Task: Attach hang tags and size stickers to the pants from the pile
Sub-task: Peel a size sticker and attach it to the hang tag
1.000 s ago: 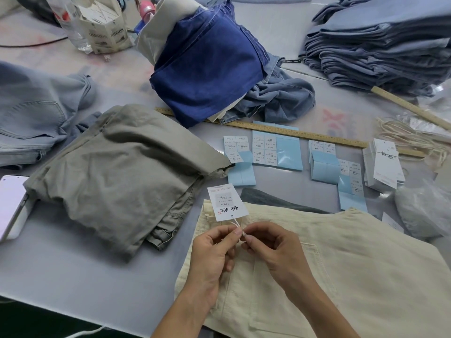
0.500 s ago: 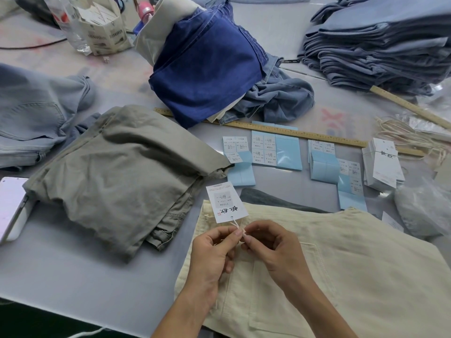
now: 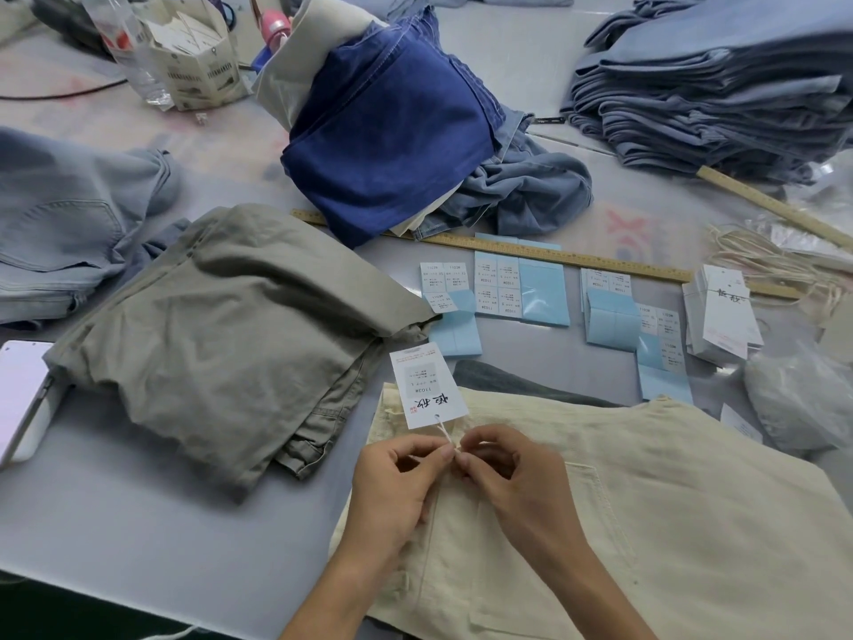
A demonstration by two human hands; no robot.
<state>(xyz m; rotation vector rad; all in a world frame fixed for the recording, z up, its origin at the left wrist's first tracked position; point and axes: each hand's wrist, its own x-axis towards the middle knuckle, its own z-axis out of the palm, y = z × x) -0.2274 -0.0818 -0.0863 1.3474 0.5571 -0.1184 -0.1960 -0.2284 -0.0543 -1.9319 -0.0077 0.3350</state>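
Cream pants point(image 3: 646, 515) lie flat in front of me at the table's near edge. A white hang tag point(image 3: 427, 385) with printed text stands just above their waistband on a short cream string point(image 3: 444, 430). My left hand point(image 3: 397, 487) and my right hand point(image 3: 512, 482) meet over the waistband, both pinching the string's lower end between thumb and forefinger. Sheets of size stickers on blue backing point(image 3: 517, 288) lie beyond the pants. A stack of blank hang tags point(image 3: 720, 311) sits at the right beside loose strings point(image 3: 766, 265).
Folded olive pants point(image 3: 221, 334) lie to the left, a phone point(image 3: 23, 399) at the left edge. A blue and grey pants pile point(image 3: 397, 131) covers a wooden ruler point(image 3: 577, 261). Folded grey-blue pants point(image 3: 720, 80) are stacked far right, light denim point(image 3: 64, 224) far left.
The hang tag has tipped slightly upright and my fingertips have shifted a little on the string. Nothing else has moved.
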